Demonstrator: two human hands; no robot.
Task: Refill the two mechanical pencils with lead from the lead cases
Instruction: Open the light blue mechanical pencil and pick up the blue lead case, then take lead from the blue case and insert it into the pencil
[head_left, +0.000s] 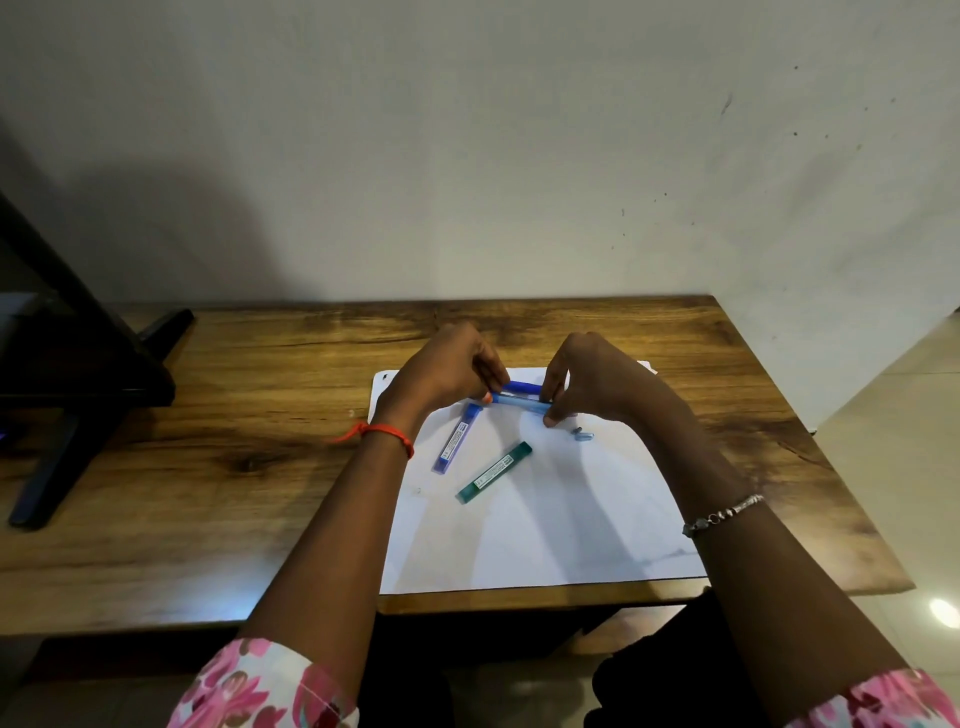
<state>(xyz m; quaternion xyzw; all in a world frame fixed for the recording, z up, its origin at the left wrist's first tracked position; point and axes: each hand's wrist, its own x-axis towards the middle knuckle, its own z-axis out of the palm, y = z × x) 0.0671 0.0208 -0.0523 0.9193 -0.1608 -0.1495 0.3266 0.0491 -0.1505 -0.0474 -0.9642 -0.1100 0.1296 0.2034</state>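
Hands, left (448, 370) and right (597, 378), on light-blue pencil (521, 399)

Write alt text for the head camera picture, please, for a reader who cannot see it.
The left hand and right hand pinch a light blue mechanical pencil by its ends over a white sheet of paper on a wooden table. A blue lead case and a green lead case lie on the paper.

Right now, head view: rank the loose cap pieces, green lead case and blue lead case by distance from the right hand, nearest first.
From the right hand, pinching the light blue pencil:
1. loose cap pieces, just below its fingers.
2. green lead case, lower and to the left.
3. blue lead case, farthest left.
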